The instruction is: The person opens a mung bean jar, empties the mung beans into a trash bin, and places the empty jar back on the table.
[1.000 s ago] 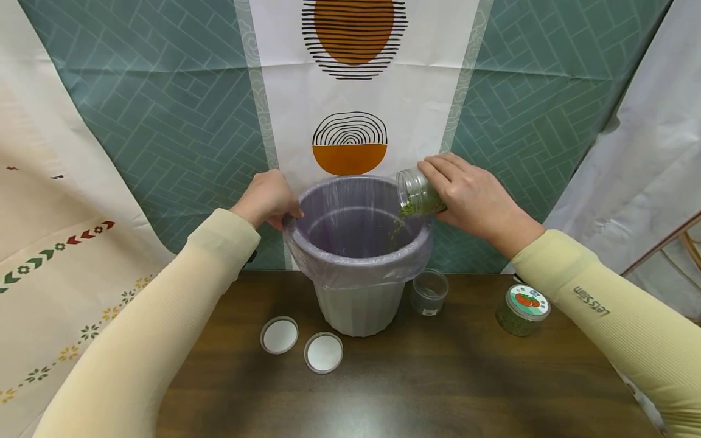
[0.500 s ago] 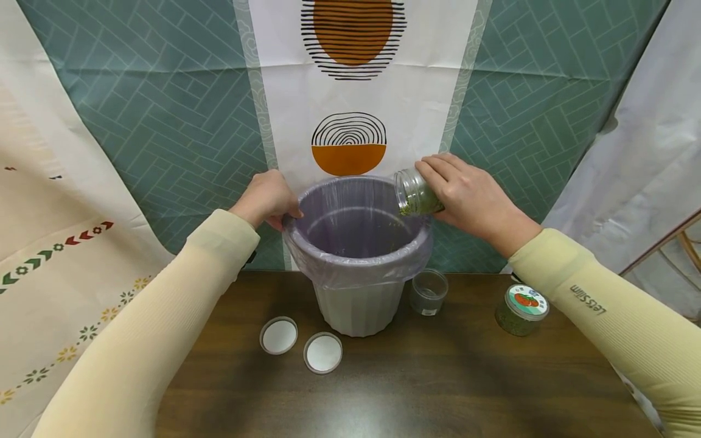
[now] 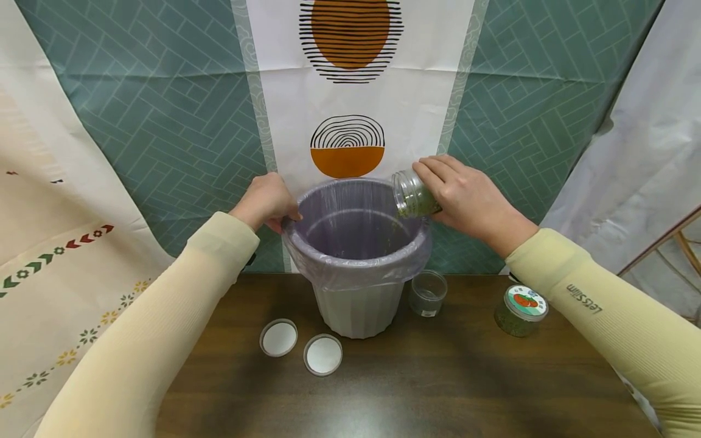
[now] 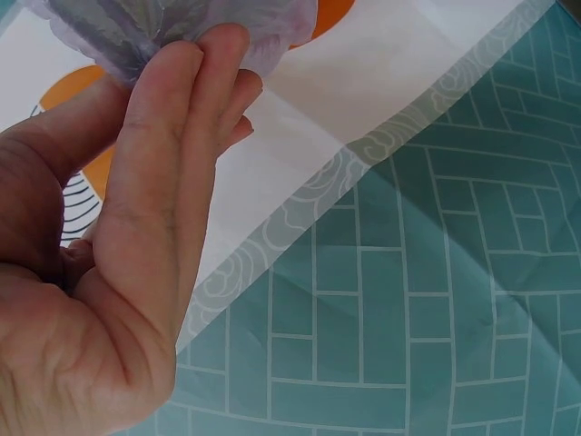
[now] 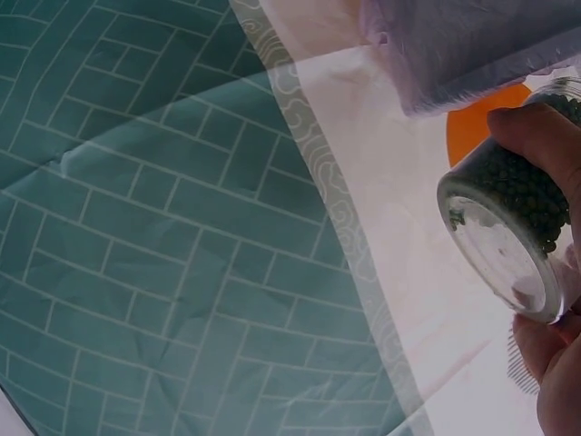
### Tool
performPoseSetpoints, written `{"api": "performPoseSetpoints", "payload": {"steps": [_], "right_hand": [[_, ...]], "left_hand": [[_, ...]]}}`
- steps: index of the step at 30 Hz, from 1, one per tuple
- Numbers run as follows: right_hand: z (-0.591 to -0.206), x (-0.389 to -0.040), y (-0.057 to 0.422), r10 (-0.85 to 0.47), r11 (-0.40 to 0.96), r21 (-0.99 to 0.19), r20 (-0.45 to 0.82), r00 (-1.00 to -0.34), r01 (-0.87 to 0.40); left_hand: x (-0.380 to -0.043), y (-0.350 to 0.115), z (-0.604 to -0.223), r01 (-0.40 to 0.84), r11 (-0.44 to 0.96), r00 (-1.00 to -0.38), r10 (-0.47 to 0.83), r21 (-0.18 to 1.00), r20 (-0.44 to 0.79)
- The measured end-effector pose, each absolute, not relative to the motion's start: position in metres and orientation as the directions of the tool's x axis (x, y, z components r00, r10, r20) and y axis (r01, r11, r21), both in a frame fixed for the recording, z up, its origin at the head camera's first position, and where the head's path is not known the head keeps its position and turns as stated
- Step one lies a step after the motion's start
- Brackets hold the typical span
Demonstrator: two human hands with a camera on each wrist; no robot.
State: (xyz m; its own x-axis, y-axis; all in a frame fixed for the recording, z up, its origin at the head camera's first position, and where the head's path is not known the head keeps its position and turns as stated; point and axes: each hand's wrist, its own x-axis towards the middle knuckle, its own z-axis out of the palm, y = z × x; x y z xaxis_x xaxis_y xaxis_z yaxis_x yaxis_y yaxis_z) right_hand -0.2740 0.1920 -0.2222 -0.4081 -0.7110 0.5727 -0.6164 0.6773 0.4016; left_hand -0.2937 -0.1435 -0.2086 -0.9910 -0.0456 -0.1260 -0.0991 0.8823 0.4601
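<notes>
A white fluted trash can (image 3: pixel 358 304) with a clear purple-tinted liner (image 3: pixel 356 277) folded over its rim stands on the table. My left hand (image 3: pixel 268 201) pinches the left side of the lined rim between thumb and fingers; the left wrist view shows the liner bunched at the fingertips (image 4: pixel 168 64). Over the right side of the rim, my right hand (image 3: pixel 468 194) grips a clear jar (image 3: pixel 412 193) tilted on its side, mouth toward the can's inside. Small green beans (image 5: pixel 517 186) lie inside the jar, and a few specks show against the can's inner wall.
An uncapped clear jar (image 3: pixel 428 294) stands right of the can's base. Farther right is a lidded jar (image 3: pixel 520 311) with a tomato picture on its lid. Two round lids (image 3: pixel 279 338) lie front left on the dark wooden table (image 3: pixel 416 389). A patterned cloth (image 3: pixel 181 134) hangs behind.
The right hand and its jar have shifted slightly left. Green beans seen dropping from the jar's mouth a second ago are fewer now. The left hand keeps its hold on the rim.
</notes>
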Motion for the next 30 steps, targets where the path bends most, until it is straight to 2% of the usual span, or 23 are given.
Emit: {"api": "performPoseSetpoints", "payload": {"steps": [9,30], "right_hand": [[-0.2206,-0.2731,0.1925,-0.713,0.677,0.407,0.570,-0.409,-0.613],[-0.2211,-0.2728,0.1926,-0.717,0.672,0.412,0.570,-0.402,-0.615]], "left_hand": [[-0.2941,-0.1456,-0.2097,-0.064,0.883,-0.996,-0.024,0.465,-0.092],[-0.2937,-0.1462,-0.2104,-0.062,0.880,-0.995,-0.019,0.470,-0.096]]}}
